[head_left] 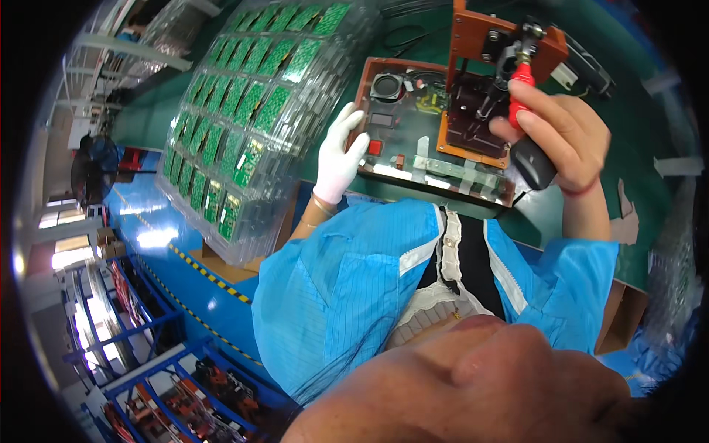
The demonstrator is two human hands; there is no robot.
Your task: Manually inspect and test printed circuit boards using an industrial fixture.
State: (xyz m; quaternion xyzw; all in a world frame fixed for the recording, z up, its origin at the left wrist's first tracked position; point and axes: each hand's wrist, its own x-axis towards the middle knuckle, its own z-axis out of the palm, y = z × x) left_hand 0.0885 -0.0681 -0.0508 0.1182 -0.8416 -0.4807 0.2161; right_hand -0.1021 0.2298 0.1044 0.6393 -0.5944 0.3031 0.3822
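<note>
My left hand [339,159], in a white glove, rests at the left edge of a test fixture box [395,122]; its fingers are slightly apart and hold nothing. The box has a clear top, a round speaker, a small display and a red button. On its right side stands a brown toggle-clamp press [476,22] over a dark plate [473,111] with an orange base. My bare right hand [572,136] is closed round the red handle [521,92] of this press. Just below that hand sits a black rounded object like a computer mouse [533,165].
Left of the box, stacked clear plastic trays [255,92] hold many green circuit boards. The green work table [399,29] carries a dark cable and a black device [587,66] behind the press. A torn brown scrap [626,218] lies at right. Blue shelving [140,325] stands beyond the floor's striped line.
</note>
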